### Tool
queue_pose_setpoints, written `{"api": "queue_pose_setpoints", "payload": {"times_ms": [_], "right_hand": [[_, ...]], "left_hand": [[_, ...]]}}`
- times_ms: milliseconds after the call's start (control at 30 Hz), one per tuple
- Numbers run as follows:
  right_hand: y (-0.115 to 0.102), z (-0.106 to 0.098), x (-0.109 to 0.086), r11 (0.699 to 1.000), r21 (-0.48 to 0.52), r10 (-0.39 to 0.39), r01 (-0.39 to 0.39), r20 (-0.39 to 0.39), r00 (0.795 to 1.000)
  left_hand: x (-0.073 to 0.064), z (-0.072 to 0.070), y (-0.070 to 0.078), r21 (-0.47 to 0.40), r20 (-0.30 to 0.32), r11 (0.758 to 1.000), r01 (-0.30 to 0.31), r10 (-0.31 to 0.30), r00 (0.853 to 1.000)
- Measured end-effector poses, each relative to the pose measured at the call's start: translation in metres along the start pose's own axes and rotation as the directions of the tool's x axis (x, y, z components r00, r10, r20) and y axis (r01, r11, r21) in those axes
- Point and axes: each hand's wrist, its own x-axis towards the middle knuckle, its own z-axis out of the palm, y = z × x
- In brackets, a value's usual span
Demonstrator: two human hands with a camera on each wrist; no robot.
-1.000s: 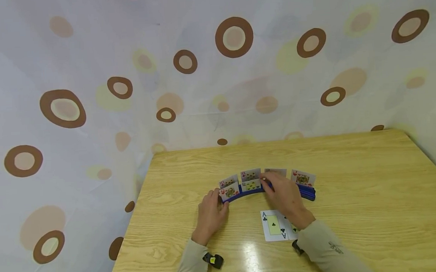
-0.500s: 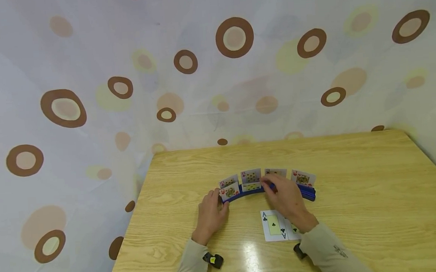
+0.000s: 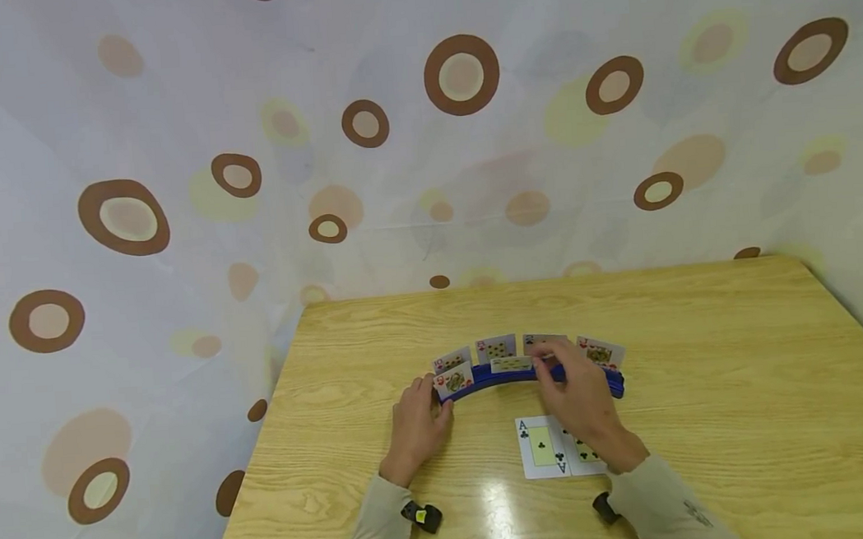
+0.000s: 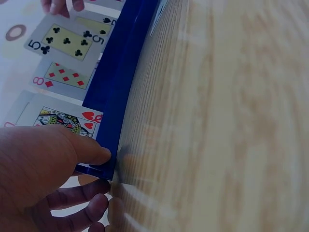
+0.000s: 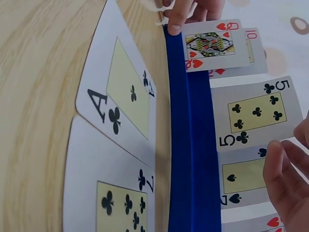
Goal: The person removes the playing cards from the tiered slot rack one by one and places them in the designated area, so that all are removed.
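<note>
My left hand (image 3: 416,423) grips the left end of the curved blue card holder (image 3: 497,379), its thumb on the front face. Near that end stand the queen of hearts (image 3: 455,380) and, behind it, the ten of diamonds (image 3: 450,357). By its corner, my right hand (image 3: 580,394) pinches the five of clubs (image 5: 257,113), tilted at the holder. The eight of diamonds (image 4: 65,77) stands behind this card. Farther right the two of spades (image 5: 241,181) is partly hidden by my right hand. Whether the five's lower edge sits in a slot, I cannot tell.
On the wooden table (image 3: 742,382), the ace of clubs (image 3: 542,446) and seven of clubs (image 5: 120,208) lie face up in front of the holder. A red face card (image 3: 600,353) stands at the holder's right end. A patterned curtain (image 3: 424,154) hangs behind the table.
The five of clubs has shifted right along the holder and tipped back, uncovering more of the eight of diamonds. My right hand moved right with it; my left hand stayed in place.
</note>
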Motion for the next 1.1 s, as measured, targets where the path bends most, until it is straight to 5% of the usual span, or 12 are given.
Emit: {"api": "queue_pose_setpoints", "payload": {"times_ms": [800,1100], "right_hand": [[0.003,-0.036,-0.018,0.998,-0.043,-0.038,0.036,-0.039,0.999],[0.009,-0.044,-0.029,1.0,-0.011,0.01,-0.01,-0.071,0.997]], "left_hand": [[0.0,0.001,-0.002,0.018,-0.018,1.0,-0.02,0.02,1.0],[-0.001,0.002,-0.002,0.008,-0.01,1.0,-0.012,0.013,1.0]]}}
